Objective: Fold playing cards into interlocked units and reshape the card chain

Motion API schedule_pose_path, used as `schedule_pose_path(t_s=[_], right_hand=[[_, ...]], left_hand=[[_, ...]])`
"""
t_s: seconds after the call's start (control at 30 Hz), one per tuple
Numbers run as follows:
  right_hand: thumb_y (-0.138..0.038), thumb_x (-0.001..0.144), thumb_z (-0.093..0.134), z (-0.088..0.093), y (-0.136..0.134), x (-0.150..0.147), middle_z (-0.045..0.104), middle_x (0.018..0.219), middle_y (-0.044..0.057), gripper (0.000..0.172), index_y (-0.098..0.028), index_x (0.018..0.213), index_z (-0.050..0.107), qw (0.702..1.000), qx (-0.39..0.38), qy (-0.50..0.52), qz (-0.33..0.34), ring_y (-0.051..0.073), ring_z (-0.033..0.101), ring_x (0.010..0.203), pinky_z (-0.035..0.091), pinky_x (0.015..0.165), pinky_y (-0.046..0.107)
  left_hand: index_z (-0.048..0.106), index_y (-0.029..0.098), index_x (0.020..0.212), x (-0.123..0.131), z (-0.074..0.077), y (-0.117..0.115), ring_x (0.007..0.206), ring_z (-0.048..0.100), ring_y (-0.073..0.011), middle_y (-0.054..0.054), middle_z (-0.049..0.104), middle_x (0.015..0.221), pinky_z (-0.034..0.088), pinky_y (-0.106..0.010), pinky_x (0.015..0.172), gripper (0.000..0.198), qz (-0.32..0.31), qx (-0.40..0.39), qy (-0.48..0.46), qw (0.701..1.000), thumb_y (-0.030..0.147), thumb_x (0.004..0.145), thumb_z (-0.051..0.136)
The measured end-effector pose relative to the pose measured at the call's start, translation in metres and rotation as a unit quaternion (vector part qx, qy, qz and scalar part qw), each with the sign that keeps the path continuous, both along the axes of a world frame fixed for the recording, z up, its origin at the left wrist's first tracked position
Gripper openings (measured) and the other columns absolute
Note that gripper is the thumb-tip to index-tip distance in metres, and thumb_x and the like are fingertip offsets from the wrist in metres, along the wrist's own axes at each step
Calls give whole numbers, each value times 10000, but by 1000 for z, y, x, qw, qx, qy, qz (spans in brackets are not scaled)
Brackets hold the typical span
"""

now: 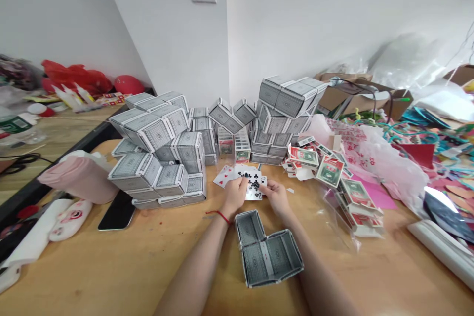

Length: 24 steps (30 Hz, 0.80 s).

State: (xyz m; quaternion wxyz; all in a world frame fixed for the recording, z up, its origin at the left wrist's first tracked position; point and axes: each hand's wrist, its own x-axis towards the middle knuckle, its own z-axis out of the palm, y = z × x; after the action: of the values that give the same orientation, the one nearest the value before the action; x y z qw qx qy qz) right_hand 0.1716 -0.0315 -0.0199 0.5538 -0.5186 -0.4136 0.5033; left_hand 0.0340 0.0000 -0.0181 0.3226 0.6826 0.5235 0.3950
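1. Nearest the camera, lying on the table (155,266) between the forearms (202,261): L-shaped card block (255,261), open-topped, no hand on it.
2. Just beyond, clubs cards (254,193) pinched at their left side by the left hand (234,197) and at their right by the right hand (277,199), thumbs and fingers closed; number of cards hard to tell at this size.
3. Just left of that grip, heart cards (223,177) spread flat, apparently unfolded.
4. Farther out, left stack (151,131) and right stack (279,131), with V-shaped block (232,122) between; to judge by shape, already folded and joined.
5. Right of the hands, red-and-green card boxes (331,170) heaped loosely.
6. Overall, probably well advanced: many blocks built, loose cards not yet worked in, amount remaining unclear.
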Motion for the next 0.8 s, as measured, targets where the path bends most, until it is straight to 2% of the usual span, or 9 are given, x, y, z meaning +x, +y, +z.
schedule_pose_path(t_s=[0.23,0.37,0.6,0.7,0.8], right_hand=[[-458,564,687,-1,0,-4,606,553,6,310,-167,645,615,1000,9,4,24,137,513,509,402,498,257],[-435,566,692,1,-1,-6,617,571,8,286,-172,660,631,999,17,22,29,149,531,536,414,526,267],[-430,575,687,0,0,-6,596,548,-5,285,-164,644,617,1000,13,-3,22,129,490,499,373,484,245],[-418,583,686,-2,0,-6,584,535,-10,274,-159,614,598,1000,13,-14,13,118,475,483,353,467,234],[-418,604,669,-2,-1,-7,612,576,5,274,-157,659,608,1000,18,0,9,130,509,510,386,493,242]], left_hand=[[346,184,545,-1,3,-2,529,355,-109,26,398,525,231,-240,530,289,5,17,-33,999,291,813,364],[399,190,603,3,2,-6,515,378,-112,27,409,530,232,-239,520,292,10,10,-28,999,339,843,325],[409,184,506,5,2,-3,489,402,-120,-7,461,484,228,-257,517,391,44,10,29,999,361,842,319],[395,184,473,6,3,-1,482,395,-120,-11,454,466,226,-262,514,414,57,9,30,998,364,837,316],[390,180,467,6,2,0,471,376,-111,-1,431,451,227,-257,500,432,49,-8,13,999,405,830,323]])
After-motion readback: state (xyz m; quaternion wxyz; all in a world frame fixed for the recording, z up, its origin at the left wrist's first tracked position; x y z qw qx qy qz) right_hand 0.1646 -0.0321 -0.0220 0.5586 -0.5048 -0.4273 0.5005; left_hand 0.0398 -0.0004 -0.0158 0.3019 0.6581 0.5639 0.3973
